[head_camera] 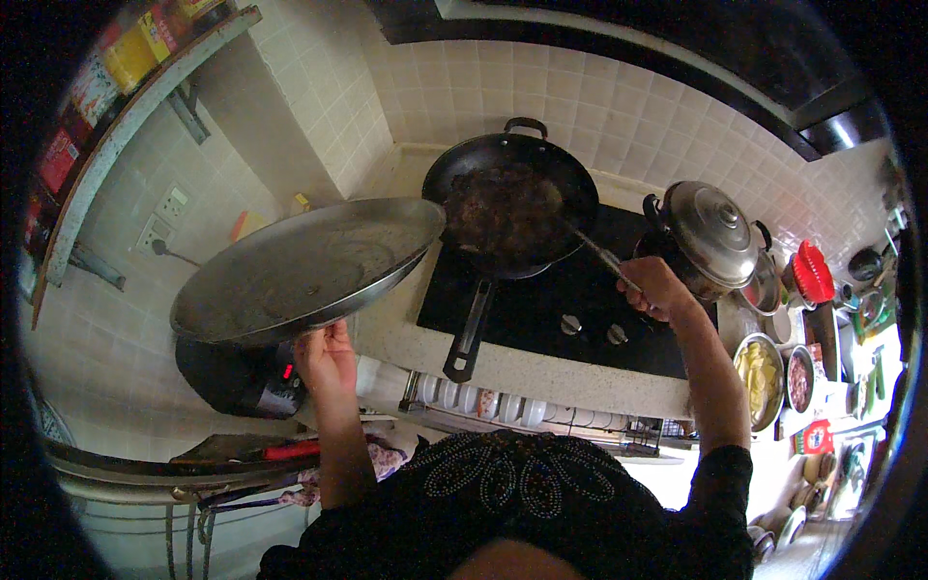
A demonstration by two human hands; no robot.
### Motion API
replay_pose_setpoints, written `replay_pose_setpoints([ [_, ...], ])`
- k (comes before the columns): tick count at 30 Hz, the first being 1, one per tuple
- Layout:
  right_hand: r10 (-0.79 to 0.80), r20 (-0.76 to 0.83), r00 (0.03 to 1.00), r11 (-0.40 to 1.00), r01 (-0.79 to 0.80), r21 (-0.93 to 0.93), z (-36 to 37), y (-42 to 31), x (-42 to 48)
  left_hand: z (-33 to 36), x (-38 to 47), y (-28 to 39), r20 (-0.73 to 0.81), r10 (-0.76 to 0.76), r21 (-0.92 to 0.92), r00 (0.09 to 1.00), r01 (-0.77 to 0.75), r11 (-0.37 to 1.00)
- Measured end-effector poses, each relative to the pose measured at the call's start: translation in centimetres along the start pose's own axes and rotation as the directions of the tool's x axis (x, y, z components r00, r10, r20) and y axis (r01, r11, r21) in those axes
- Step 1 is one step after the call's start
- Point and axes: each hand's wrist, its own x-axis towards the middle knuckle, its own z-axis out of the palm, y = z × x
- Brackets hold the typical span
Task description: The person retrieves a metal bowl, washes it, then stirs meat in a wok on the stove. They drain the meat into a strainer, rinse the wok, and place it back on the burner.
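A dark wok [573, 163] sits on the black cooktop [522, 315], with dark brown food [500, 203] in it. My right hand [651, 288] is closed around the metal handle of a utensil [605, 254], whose far end reaches into the food. To the left of the wok, my left hand [328, 355] holds up a large round metal lid [312, 268], tilted, its inner side facing up. The fingers are partly hidden behind the lid's rim. The wok's long handle [470, 333] points towards me, between my hands.
A lidded pot [710, 232] stands right of the wok. Bowls of yellow slices [757, 380] and reddish food [800, 380] are farther right. A black appliance [239, 373] with a red display is below the lid. Plates [471, 400] stand in a rack under the counter; a shelf [138, 130] juts out upper left.
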Motion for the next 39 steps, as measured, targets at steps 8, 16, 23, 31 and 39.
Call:
replay_pose_setpoints([
  [8, -0.298, -0.024, 0.954, 0.93, 0.284, -0.234, 2.9, -2.8, -7.8, 0.5, 0.1, 0.1, 0.001, 0.026, -0.01, 1.0, -0.026, 1.0],
  [16, -0.713, 0.17, 0.68, 0.405, 0.597, -0.692, 5.2, 0.4, -8.3, 0.5, 0.8, -0.5, -0.007, -0.03, 0.015, 1.0, 0.031, 0.999],
  [23, -0.642, 0.029, 0.766, 0.188, 0.193, -0.963, 4.9, 0.0, -2.8, 0.5, 0.7, -0.4, 0.056, -0.031, -0.045, 0.998, 0.033, 0.998],
  [31, -0.676, -0.122, 0.726, 0.455, 0.282, -0.845, 5.6, -2.6, 4.9, 1.1, 0.1, 0.2, 0.068, 0.02, -0.028, 0.997, -0.018, 0.999],
  [39, -0.749, 0.139, 0.647, 0.228, 0.45, -0.863, 7.2, -2.9, 1.4, 1.7, 0.1, 0.6, 0.034, 0.016, 0.009, 0.999, -0.016, 1.0],
])
